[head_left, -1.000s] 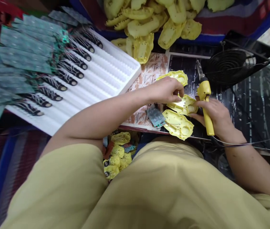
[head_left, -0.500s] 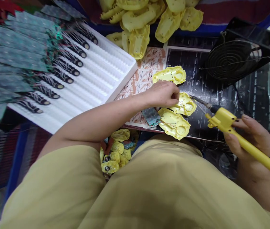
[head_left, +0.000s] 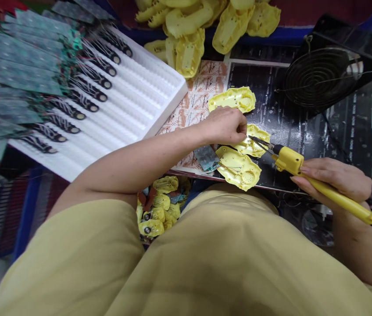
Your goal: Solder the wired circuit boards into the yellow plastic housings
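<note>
A yellow soldering iron [head_left: 330,193] is gripped in my right hand [head_left: 340,180], its dark tip pointing left over the middle yellow plastic shell [head_left: 256,147]. My left hand [head_left: 227,125] is closed at that shell's left side, fingers pinched; what is between them is hidden. Another yellow shell [head_left: 234,100] lies just beyond my left hand. Nearest my body is a third shell [head_left: 240,169], with thin wires running to a small circuit board [head_left: 206,158] beside it.
A white ridged foam tray [head_left: 153,96] on the left bears several wired boards [head_left: 24,61]. A black fan [head_left: 320,79] stands at the back right. Yellow shells [head_left: 191,52] are heaped at the back, and more parts [head_left: 159,210] lie below the table edge.
My right hand has brought the soldering iron leftward, so its tip is now over the middle shell near my left fingers. My left hand has stayed nearly in place.
</note>
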The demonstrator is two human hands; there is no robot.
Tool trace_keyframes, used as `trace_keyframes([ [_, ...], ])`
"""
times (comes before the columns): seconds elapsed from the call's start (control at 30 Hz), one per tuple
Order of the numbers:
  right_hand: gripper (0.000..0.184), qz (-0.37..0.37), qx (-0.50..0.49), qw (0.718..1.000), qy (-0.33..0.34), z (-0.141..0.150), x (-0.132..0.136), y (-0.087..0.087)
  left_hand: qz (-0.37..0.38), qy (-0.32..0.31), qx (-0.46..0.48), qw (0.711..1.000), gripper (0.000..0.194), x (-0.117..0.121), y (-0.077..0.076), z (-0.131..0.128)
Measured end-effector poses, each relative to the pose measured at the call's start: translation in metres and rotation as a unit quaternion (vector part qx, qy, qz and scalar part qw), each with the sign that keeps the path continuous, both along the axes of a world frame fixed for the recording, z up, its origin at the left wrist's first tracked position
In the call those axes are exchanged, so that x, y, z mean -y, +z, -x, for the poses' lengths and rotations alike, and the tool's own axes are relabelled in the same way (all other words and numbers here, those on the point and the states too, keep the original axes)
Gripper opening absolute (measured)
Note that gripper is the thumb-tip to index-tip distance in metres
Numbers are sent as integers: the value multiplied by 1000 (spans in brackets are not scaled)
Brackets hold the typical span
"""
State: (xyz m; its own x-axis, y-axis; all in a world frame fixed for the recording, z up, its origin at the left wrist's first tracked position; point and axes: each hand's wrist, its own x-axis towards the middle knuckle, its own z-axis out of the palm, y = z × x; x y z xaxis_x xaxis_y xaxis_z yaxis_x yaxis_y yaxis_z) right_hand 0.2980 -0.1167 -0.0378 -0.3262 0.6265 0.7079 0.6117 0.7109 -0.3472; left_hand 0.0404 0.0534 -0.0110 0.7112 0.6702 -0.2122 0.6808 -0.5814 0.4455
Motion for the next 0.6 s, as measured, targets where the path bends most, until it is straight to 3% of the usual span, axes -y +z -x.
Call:
trace_keyframes([
  [0.23, 11, 7, 20, 1000, -21, -20, 5, 5, -15, -20, 23, 999, 18, -2, -7, 1],
  [0.33, 18, 5, 0, 1000, -9, -17, 5, 7, -15, -23, 20, 999, 19, -3, -9, 2],
  [0.43, 21, -10, 12, 1000, 4, -10, 2, 7, -15, -23, 6, 1000, 20, -3, -5, 1],
  [0.6, 11, -22, 50, 998, -3, -9, -2, -1, 8, -16, -38, 999, 24, 0, 8, -2],
])
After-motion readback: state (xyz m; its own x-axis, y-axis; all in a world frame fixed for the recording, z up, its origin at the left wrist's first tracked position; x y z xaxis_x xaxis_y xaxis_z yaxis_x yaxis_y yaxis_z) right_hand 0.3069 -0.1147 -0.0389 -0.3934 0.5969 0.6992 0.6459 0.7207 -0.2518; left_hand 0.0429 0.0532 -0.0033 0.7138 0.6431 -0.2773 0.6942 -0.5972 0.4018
